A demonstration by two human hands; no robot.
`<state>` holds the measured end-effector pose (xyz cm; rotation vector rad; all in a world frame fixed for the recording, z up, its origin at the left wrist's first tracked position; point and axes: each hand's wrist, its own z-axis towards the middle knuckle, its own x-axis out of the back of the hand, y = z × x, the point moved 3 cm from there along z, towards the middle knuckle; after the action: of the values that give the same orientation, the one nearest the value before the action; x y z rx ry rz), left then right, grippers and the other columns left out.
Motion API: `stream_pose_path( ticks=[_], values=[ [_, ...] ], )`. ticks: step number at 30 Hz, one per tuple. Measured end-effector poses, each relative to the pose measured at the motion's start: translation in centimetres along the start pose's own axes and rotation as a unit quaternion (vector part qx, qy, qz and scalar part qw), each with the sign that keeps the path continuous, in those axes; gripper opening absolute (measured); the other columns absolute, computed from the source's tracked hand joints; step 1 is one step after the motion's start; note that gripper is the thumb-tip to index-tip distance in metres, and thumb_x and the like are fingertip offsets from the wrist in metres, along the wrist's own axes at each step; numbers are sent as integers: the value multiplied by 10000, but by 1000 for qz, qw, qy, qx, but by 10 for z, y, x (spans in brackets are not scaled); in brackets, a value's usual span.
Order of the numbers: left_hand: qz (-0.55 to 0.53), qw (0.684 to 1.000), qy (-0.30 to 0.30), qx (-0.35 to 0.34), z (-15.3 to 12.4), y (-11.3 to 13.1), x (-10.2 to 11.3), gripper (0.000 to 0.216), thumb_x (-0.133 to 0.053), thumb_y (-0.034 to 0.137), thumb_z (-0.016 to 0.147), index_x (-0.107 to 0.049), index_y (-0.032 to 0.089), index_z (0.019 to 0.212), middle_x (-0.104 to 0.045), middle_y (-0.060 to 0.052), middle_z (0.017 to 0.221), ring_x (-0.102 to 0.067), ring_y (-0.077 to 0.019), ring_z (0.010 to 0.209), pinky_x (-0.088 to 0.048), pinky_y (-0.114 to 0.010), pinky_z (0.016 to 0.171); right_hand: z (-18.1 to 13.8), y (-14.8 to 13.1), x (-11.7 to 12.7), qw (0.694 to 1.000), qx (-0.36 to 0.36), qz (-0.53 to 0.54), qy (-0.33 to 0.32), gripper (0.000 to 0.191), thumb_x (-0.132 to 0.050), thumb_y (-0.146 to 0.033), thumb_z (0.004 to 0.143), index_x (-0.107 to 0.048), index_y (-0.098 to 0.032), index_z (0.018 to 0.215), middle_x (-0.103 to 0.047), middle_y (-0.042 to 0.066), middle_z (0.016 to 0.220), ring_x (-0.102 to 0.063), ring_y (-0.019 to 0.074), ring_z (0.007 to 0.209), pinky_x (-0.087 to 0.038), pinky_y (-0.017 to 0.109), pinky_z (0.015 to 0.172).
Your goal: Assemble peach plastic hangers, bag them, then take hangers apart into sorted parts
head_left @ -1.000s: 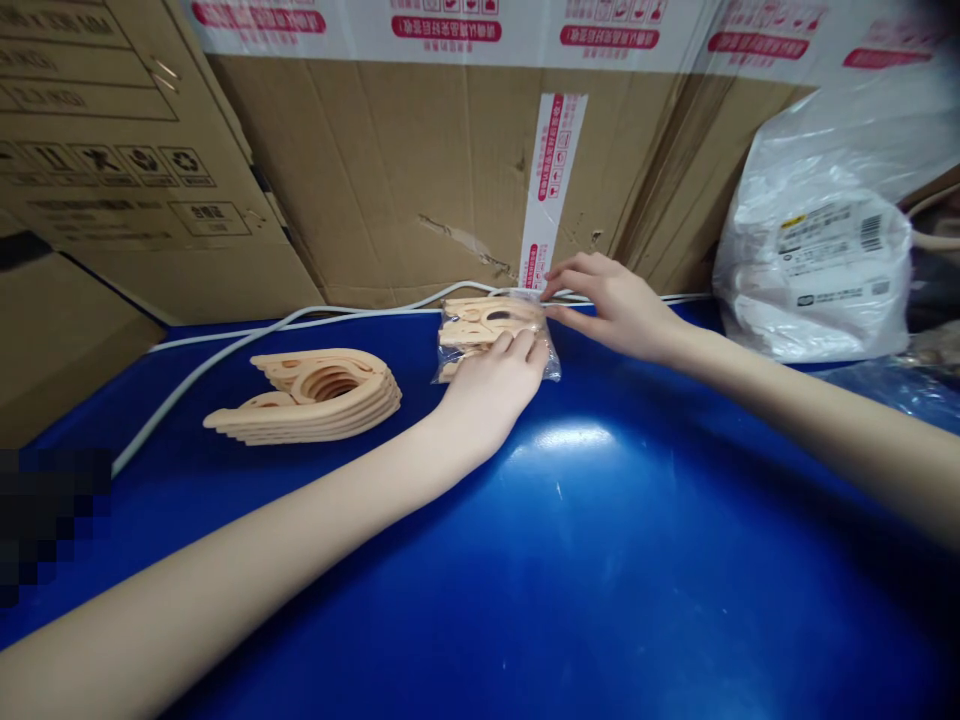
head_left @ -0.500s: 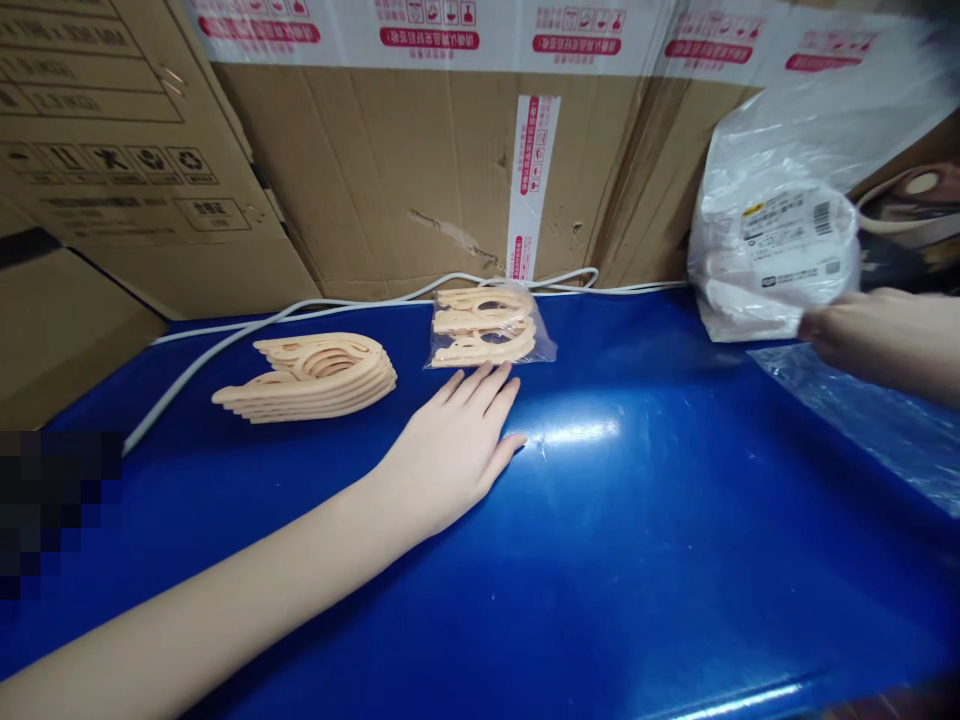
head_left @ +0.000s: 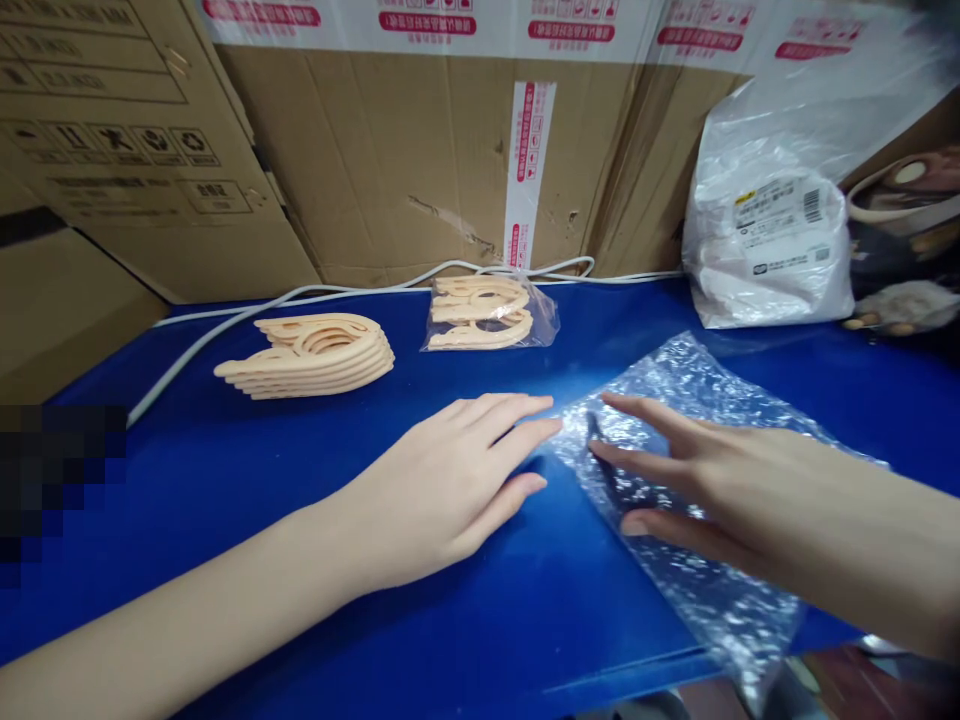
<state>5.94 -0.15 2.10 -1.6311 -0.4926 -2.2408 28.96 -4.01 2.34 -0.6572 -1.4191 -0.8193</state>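
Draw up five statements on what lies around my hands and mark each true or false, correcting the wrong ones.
1. The right hand is over clear crinkled plastic. True.
2. The left hand grips the loose stack of peach pieces. False: its fingers are spread, apart from the stack.
3. The bagged peach pieces lie right of the loose stack. True.
4. The labelled white package stands at the far left. False: it stands toward the right.
5. The work surface is blue. True.

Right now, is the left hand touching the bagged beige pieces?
Apart: the head view shows a strip of blue tabletop between the left hand and the bagged beige pieces.
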Motion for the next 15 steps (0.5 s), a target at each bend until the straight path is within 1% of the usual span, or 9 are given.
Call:
stream_pose_path(
  ticks=[1, 2, 3, 5, 7, 9, 11, 13, 15],
  values=[
    [-2, 1000, 6, -4, -1, 1, 2, 386, -371, 308, 1078, -592, 151, 1353, -637, -91, 1392, -581, -252, 1294, -513, -436, 1035, 10, -16, 3, 999, 40, -14, -10, 509, -534, -513, 964, -686, -214, 1347, -528, 207, 1505, -724, 259, 572, -551, 387, 400],
    [3, 1000, 11, -3, -1, 1, 4, 368, -368, 290, 1076, -623, 150, 1302, -676, -87, 1318, -619, -252, 1225, -529, -435, 987, 20, -27, 5, 998, 52, -10, -15, 545, -515, -514, 978, -657, -168, 1375, -517, 240, 1501, -730, 273, 597, -585, 424, 453],
    [15, 1000, 14, 3, -3, 1, 5, 359, -366, 277, 1074, -652, 145, 1246, -707, -87, 1240, -652, -258, 1149, -541, -440, 939, 30, -33, 6, 998, 53, 17, -26, 529, -485, -492, 1001, -643, -159, 1379, -514, 241, 1499, -736, 268, 625, -611, 443, 513],
    [50, 998, 11, 23, -7, -4, 5, 359, -368, 270, 1068, -689, 133, 1152, -733, -95, 1120, -689, -271, 1023, -552, -459, 870, 46, -39, 4, 991, 64, 106, -44, 460, -424, -438, 1040, -648, -182, 1350, -507, 192, 1506, -754, 244, 752, -644, 457, 687],
    [89, 995, 6, 36, -14, -10, 3, 364, -384, 287, 1061, -701, 120, 1120, -740, -108, 1072, -705, -285, 956, -558, -483, 847, 60, -38, 3, 977, 83, 191, -37, 403, -405, -381, 1059, -662, -197, 1309, -542, 140, 1461, -747, 226, 903, -629, 440, 835],
    [126, 991, 12, 36, -20, -19, 0, 367, -394, 284, 1055, -704, 106, 1136, -745, -123, 1104, -712, -299, 977, -558, -513, 887, 69, -30, 2, 969, 105, 223, -2, 357, -444, -321, 1051, -662, -180, 1297, -594, 129, 1382, -716, 231, 1028, -600, 425, 914],
    [153, 987, 18, 35, -27, -29, -3, 387, -376, 252, 1055, -699, 89, 1192, -740, -142, 1185, -704, -312, 1076, -544, -529, 964, 75, -21, 0, 968, 139, 205, 36, 349, -516, -301, 1027, -650, -170, 1321, -607, 140, 1370, -658, 259, 1171, -558, 442, 994],
    [158, 986, 14, 52, -33, -39, -6, 440, -315, 204, 1055, -682, 78, 1262, -707, -156, 1289, -661, -307, 1215, -518, -509, 1051, 76, -13, -6, 967, 180, 173, 45, 428, -569, -377, 1007, -614, -186, 1388, -546, 153, 1477, -543, 296, 1344, -476, 493, 1103],
    [133, 987, -7, 88, -38, -46, -8, 502, -250, 194, 1055, -640, 67, 1344, -639, -163, 1397, -609, -282, 1306, -502, -461, 1102, 74, -6, -16, 968, 197, 154, 25, 564, -540, -477, 1008, -520, -188, 1492, -418, 166, 1598, -411, 325, 1464, -380, 544, 1178]
  ],
)
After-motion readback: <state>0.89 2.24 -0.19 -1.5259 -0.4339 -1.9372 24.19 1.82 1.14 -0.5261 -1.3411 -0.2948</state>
